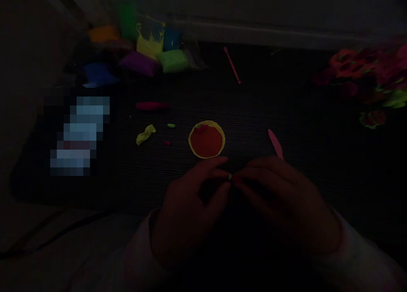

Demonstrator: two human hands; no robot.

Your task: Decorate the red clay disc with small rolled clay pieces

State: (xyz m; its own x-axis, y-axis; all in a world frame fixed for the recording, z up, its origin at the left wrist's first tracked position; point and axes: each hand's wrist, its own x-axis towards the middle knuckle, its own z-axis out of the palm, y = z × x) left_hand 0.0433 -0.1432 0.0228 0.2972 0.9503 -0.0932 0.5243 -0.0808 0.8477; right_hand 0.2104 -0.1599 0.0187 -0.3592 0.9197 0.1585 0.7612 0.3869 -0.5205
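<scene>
Both hands meet in the dim light just below a small clay tart (pixel 206 144), which has a yellow crust, an orange-red filling and tiny red pieces with a bit of green at its upper left. My left hand (pixel 187 211) pinches a tiny green clay piece (pixel 229 177) between thumb and fingertips. Against it, my right hand (pixel 286 198) pinches a small red clay piece (pixel 235 179), mostly covered by the fingers. Left of the tart lie a green clay bit (pixel 171 126), a red clay bit (pixel 168 143) and a yellow-green clay strip (pixel 146 134).
A pink modelling knife (pixel 275 143) lies beyond my right hand. Farther back are a thin pink tool (pixel 232 66), a magenta clay roll (pixel 152 106) and bags of coloured clay (pixel 173 61). A blurred-out screen (pixel 81 135) is left; colourful clay flowers (pixel 356 67) stand right.
</scene>
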